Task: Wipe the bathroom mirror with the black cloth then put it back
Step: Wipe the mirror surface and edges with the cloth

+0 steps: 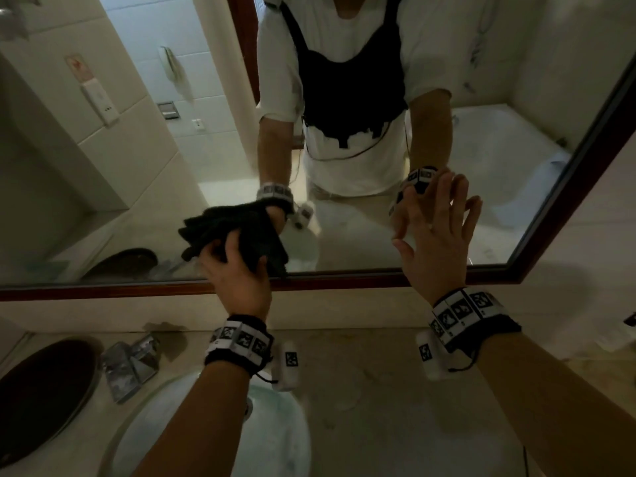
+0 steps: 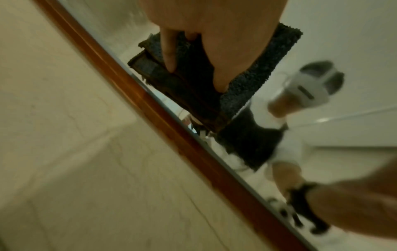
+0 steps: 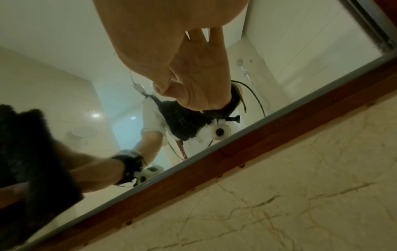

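Your left hand (image 1: 237,270) grips the bunched black cloth (image 1: 261,249) against the mirror (image 1: 206,139), low on the glass just above its wooden frame (image 1: 344,280). Your right hand (image 1: 437,235) lies flat on the glass with fingers spread, holding nothing. Below sit the sink (image 1: 172,407) and faucet (image 1: 130,366)

Right hand (image 3: 163,51) flat against mirror (image 3: 64,84), black cloth (image 3: 32,152) lower left

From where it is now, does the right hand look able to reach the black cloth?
Probably yes. The right hand lies open and flat on the mirror, empty, and the stretch of glass between it and the black cloth, held by the left hand, is bare.
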`<state>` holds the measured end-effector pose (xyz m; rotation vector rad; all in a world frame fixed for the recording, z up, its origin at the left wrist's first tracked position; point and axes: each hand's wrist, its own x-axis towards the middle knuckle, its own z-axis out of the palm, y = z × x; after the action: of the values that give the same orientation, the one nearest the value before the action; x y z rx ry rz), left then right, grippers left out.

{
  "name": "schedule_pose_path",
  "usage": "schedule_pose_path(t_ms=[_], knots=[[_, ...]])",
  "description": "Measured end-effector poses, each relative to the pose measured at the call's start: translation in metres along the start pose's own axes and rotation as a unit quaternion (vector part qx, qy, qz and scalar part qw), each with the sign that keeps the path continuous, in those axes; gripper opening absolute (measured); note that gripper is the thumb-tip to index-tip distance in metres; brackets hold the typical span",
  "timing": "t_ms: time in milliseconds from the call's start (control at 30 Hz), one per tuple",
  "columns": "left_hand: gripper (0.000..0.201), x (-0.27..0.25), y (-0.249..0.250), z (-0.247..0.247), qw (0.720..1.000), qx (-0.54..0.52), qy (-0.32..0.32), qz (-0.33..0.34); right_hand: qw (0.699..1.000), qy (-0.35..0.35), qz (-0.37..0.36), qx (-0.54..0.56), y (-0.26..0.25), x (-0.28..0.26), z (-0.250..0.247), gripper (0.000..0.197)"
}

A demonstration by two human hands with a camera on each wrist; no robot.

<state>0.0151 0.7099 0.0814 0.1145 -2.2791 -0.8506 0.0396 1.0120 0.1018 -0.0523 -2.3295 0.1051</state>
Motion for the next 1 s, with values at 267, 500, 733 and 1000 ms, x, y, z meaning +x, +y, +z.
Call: schedule_pose_path(t_ms=[267,500,733,1000], knots=[[0.065,-0.052,0.055,0.052,0.994,-0.044,-0.063,0.081,1.0,0.002,-0.003,0.0,0.002,-0.002,0.002,0.092],[0.072,-0.023,0.009,0.031,0.998,-0.023,-0.035,0.045,1.0,0.011,-0.005,0.004,0.003,-0.001,0.004,0.09],[0.077,-0.006,-0.023,0.01,1.0,-0.014,0.001,-0.009,1.0,0.01,-0.002,0.01,0.003,-0.003,0.009,0.094],[0.064,-0.042,0.038,0.04,0.994,-0.048,-0.051,0.084,1.0,0.004,0.017,0.015,-0.003,-0.004,0.006,0.097]])
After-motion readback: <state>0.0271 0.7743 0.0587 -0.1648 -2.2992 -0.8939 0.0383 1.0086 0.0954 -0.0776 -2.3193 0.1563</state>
